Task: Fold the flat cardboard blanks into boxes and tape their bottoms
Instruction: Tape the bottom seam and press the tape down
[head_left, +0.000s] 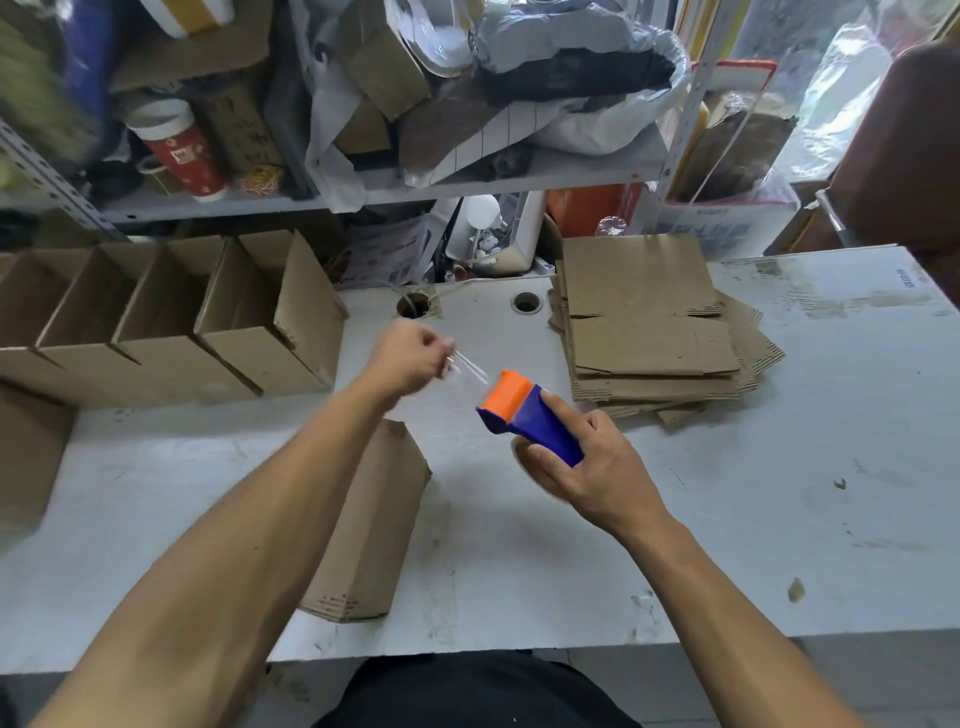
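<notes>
While several finished boxes (171, 317) line the counter's (779, 493) far left edge, the left hand (410, 358) pinches tape (467, 366) drawn from the dispenser (524, 418) gripped by the right hand (592, 467); a folded box (374, 525) awaits taping, blanks (654, 332) remain.

Bright even daylight, soft shadows on the table (779, 467), wide-angle bending at edges, blurred top-left corner

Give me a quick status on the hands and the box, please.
Left hand pinching clear tape end. Right hand gripping tape dispenser. Folded box lying on table, under left forearm. Nothing blocking.
</notes>
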